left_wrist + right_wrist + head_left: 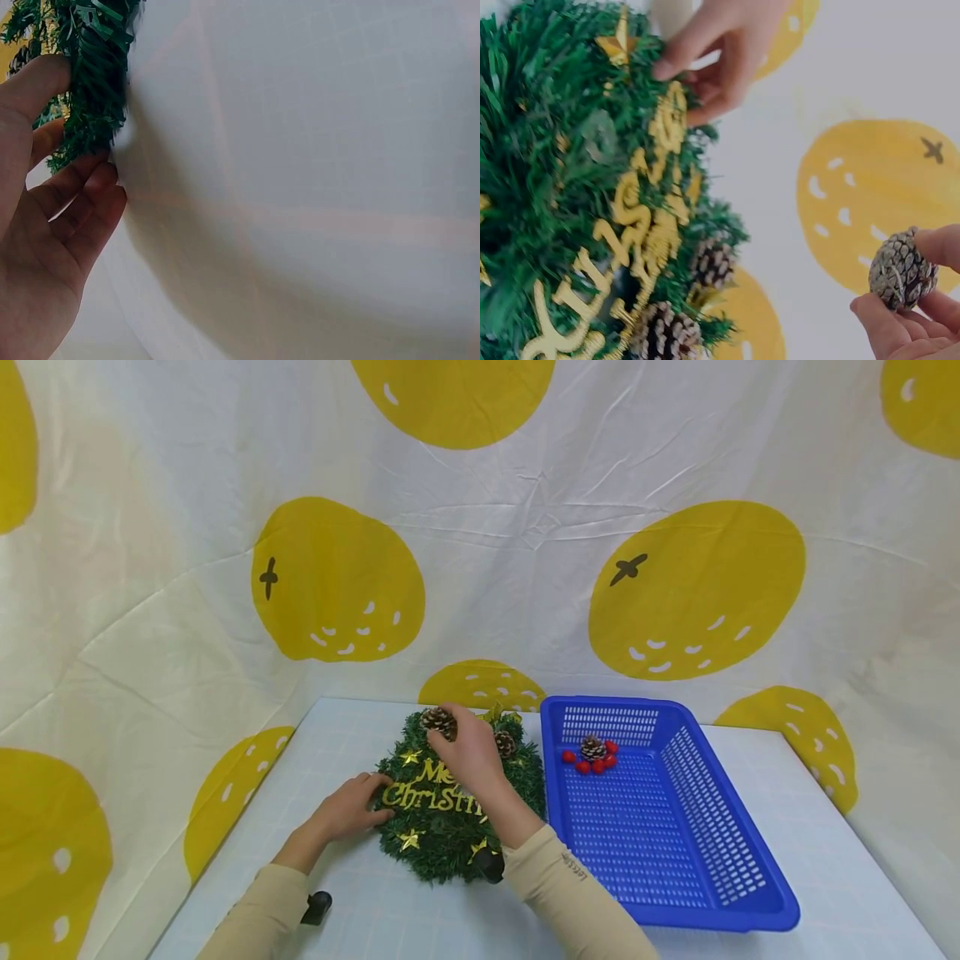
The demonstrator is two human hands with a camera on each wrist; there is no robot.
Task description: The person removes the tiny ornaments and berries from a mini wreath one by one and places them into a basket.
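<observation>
A green tinsel Christmas wreath (pixel 450 847) lies on the table, with gold "Merry Christmas" lettering (pixel 431 797) and gold stars. My left hand (pixel 348 807) grips its left edge; in the left wrist view the fingers (pixel 97 217) bend around the green rim. My right hand (pixel 472 752) pinches a brown pinecone (pixel 904 270) between thumb and fingertips, over the wreath's upper left part. The right wrist view shows this pinecone apart from the greenery. Two other pinecones sit on the wreath, one (pixel 714 262) beside the other (pixel 667 330).
A blue plastic basket (pixel 750 827) stands right beside the wreath. Inside, near its back left corner, are another pinecone (pixel 592 748) and several red berries (pixel 597 767). A white curtain (pixel 510 585) with yellow fruit prints hangs behind the table (pixel 337 893).
</observation>
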